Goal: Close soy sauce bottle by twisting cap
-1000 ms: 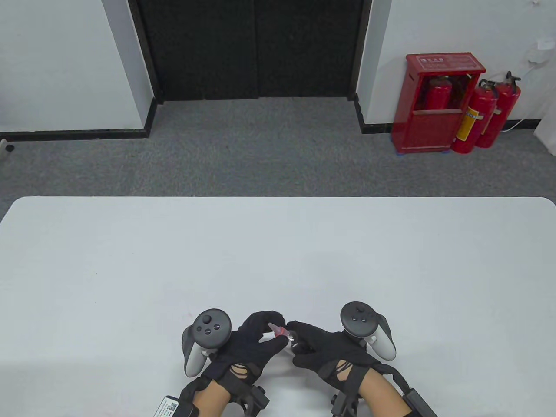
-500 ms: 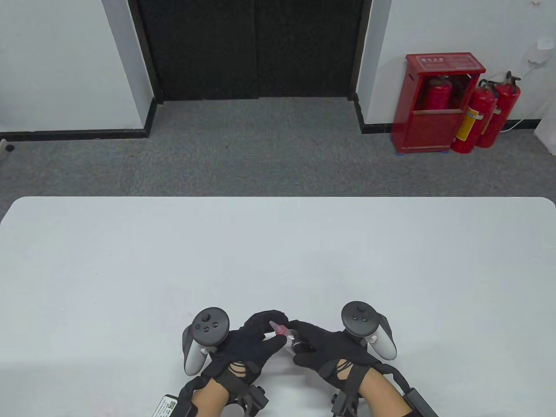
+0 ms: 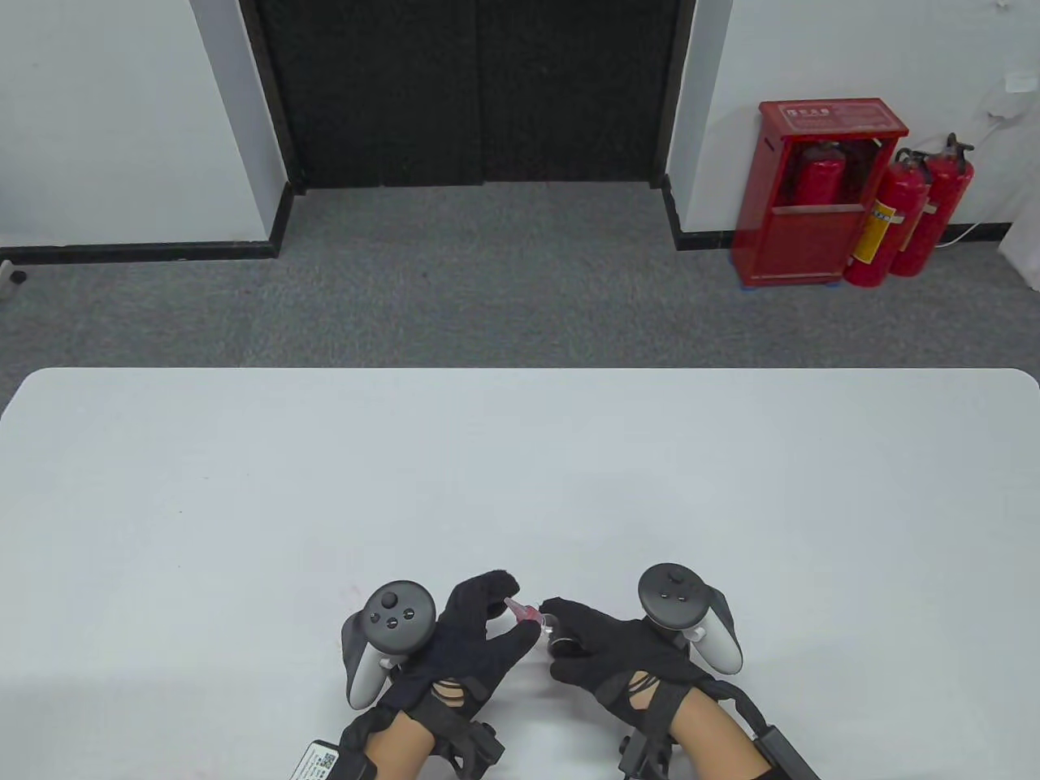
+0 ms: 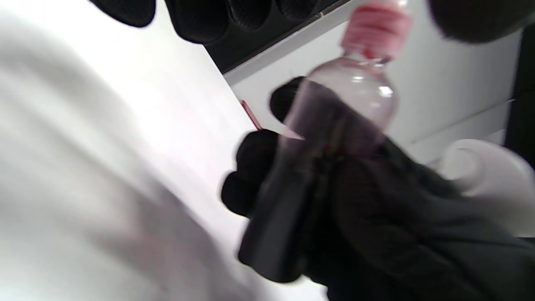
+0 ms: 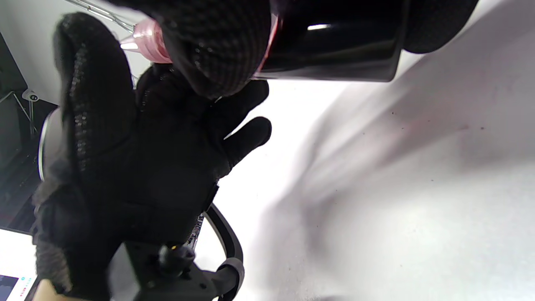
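No lettering is showing clearly enough to read. The red fire extinguisher cabinet (image 3: 819,191) is carrying pale characters along its top, too small to make out, and a wrist tag (image 3: 315,762) is showing a QR-like code.

The bottle (image 4: 347,104) was clear glossy plastic, its cap (image 4: 376,31) ribbed red plastic; the gloves (image 5: 125,138) matt knitted cloth.

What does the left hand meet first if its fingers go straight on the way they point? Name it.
The red cap of the soy sauce bottle, probably. The left hand has its fingers reaching toward it beside the right hand; whether they already touch is unclear.
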